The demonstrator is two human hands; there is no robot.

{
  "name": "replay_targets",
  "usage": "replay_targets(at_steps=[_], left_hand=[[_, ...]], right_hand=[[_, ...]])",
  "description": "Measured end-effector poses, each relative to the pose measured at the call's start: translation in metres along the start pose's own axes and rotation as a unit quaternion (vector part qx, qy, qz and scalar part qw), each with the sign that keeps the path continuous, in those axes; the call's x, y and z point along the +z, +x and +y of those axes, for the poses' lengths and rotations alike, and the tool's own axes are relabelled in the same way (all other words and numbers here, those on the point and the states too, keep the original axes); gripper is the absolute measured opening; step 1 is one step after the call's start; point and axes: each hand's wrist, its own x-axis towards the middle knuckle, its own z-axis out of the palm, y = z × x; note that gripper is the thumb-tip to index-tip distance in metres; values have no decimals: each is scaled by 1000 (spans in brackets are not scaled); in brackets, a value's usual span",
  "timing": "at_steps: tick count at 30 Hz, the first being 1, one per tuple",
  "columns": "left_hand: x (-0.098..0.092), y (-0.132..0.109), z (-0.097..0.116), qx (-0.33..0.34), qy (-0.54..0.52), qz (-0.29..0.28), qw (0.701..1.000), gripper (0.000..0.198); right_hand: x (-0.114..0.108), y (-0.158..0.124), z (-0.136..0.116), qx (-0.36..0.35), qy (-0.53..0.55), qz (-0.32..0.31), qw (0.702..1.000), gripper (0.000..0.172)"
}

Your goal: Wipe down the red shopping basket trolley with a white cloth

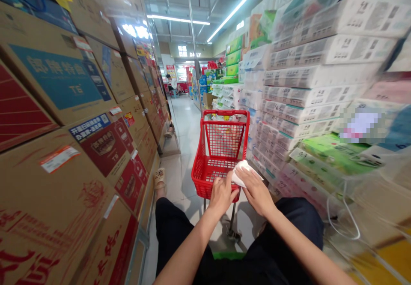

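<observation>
Where the red shopping cart [204, 188] stands: upright in the aisle, just ahead of the person's spread knees.
Left hand [221, 194]: at the cart's near rim, fingers loosely bent; whether they grip it, I cannot tell.
Right hand [256, 191]: partly open, fingers together, holding a white cloth [243, 174] against the cart's near right corner.
Cover: hands and cloth hide part of that rim.
Printed liquor cartons [61, 75]: stacked left of the cart.
White tissue packs [308, 85]: piled high, crowding the cart's right.
Clog [159, 178]: left of the cart.
</observation>
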Motion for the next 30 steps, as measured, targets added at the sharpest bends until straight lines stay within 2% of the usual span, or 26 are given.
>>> replay_targets(at_steps=[3,5,8,12,15,17,20,24,27,30], left_hand=[[1,-1,-1,-6,5,-7,1000,73],[0,-1,1,-7,9,-13,1000,73],[-6,0,3,8,12,-25,1000,68],[-23,-2,-2,51,28,-38,998,59],[-36,-6,-17,48,58,-8,997,37],[-40,-9,-26,26,84,-2,996,21],[-38,-10,-31,5,108,-19,994,21],[-31,-9,-23,3,106,-23,994,18],[-31,-8,-20,6,86,-21,996,17],[-34,-10,-23,20,56,-20,998,19]], right_hand=[[-2,-17,-21,-21,-4,-8,1000,66],[-4,-22,-27,-37,-8,-14,999,67],[-7,-17,-16,-42,-18,-14,999,67],[-11,-7,10,-11,-28,-7,1000,66],[-11,-6,16,8,-33,-5,999,66],[-7,-8,9,19,-38,3,999,68],[3,-9,-14,23,-51,8,998,72],[13,-8,-39,10,-69,4,998,73],[9,-12,-34,3,-75,-4,997,74],[1,-23,-19,32,-74,5,997,74]])
